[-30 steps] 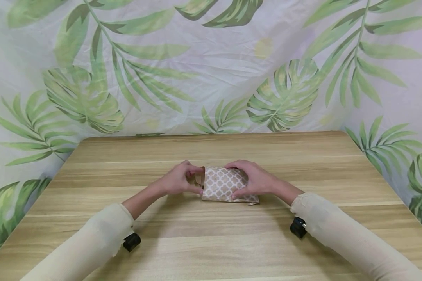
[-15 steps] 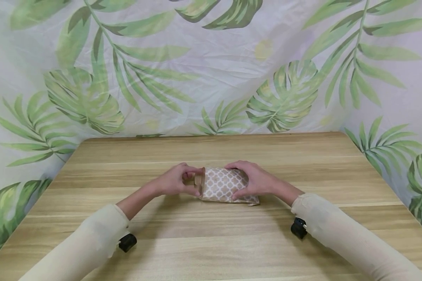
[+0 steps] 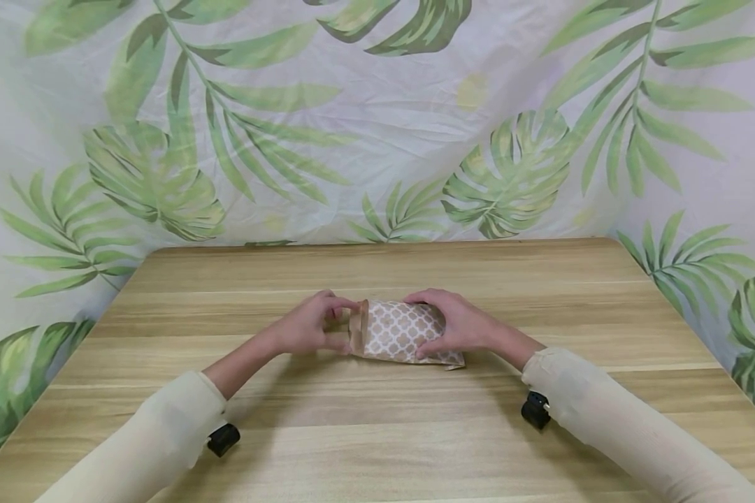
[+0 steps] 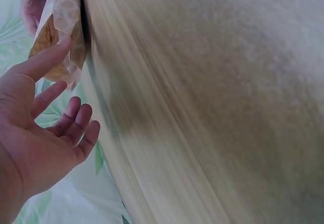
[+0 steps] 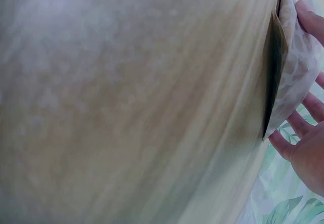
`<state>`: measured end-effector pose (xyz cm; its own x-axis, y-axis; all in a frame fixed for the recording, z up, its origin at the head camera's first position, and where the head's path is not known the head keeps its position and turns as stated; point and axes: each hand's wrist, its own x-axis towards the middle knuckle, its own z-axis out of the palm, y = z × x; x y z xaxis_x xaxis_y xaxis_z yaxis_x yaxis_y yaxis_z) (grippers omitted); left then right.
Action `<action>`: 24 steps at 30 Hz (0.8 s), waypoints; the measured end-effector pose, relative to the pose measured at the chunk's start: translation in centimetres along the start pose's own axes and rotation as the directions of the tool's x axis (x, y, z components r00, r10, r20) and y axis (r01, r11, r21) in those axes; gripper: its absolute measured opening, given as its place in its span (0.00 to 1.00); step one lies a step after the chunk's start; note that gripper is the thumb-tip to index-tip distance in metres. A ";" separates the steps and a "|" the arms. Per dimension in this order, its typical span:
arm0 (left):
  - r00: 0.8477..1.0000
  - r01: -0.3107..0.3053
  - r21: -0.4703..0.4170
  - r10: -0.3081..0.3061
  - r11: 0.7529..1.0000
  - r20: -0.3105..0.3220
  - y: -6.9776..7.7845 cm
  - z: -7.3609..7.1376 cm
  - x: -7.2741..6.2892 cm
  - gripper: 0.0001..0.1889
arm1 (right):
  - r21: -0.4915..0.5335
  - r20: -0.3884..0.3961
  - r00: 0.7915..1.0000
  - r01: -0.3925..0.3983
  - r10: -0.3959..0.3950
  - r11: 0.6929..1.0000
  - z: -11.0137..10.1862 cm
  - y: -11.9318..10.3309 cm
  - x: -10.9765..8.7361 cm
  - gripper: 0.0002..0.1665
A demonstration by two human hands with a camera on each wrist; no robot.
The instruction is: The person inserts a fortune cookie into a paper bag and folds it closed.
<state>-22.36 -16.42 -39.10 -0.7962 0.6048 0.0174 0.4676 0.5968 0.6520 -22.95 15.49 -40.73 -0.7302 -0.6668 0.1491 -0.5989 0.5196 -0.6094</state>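
Observation:
A brown paper bag (image 3: 393,332) with a white lattice pattern lies on its side mid-table, its mouth facing left. The left wrist view looks into its brown, rounded opening (image 4: 48,42). My left hand (image 3: 305,327) is at that mouth, index finger and thumb spread toward opposite edges; the thumb overlaps the rim in the left wrist view, the other fingers loosely bent. From the right, my right hand (image 3: 462,323) grips the bag's body, thumb on the near side and fingers over the far side. In the right wrist view the bag (image 5: 296,67) bulges under the fingers.
Wood-grain table (image 3: 377,433) spreads all around the bag. Behind it hangs a leaf-print cloth (image 3: 390,140), meeting the table's back edge. A small black camera sits under each sleeve, one at the left wrist (image 3: 224,440) and another at the right wrist (image 3: 535,410).
My left hand has drawn slightly left, from fingertips at the patterned edge, leaving more of the bag's brown mouth showing. The right hand keeps its grip in place.

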 end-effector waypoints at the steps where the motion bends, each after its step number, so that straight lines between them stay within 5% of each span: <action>1: 1.000 -0.004 -0.001 0.004 1.000 -0.010 0.0 0.0 0.0 0.34 | -0.004 -0.002 1.000 -0.005 0.005 1.000 0.0 0.0 0.0 0.54; 10: 0.997 0.014 -0.009 -0.015 1.000 -0.077 -0.6 -0.4 -0.5 0.27 | -0.058 -0.034 0.998 -0.055 0.053 0.997 0.1 -0.2 -0.4 0.56; 19: 0.998 0.010 -0.016 -0.011 1.000 -0.056 -1.0 -0.5 -1.0 0.23 | -0.009 -0.028 0.995 -0.100 0.100 0.995 -0.4 -0.5 -1.1 0.49; 24: 0.999 0.001 0.015 -0.001 1.000 -0.040 -1.1 -0.7 -1.1 0.12 | 0.014 -0.027 0.994 -0.102 0.103 0.995 -0.6 -0.5 -1.3 0.42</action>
<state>-22.23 -18.09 -39.32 -0.8112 0.5829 0.0468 0.4720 0.6054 0.6408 -21.92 16.39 -40.16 -0.7965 -0.5952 0.1068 -0.5165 0.5777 -0.6321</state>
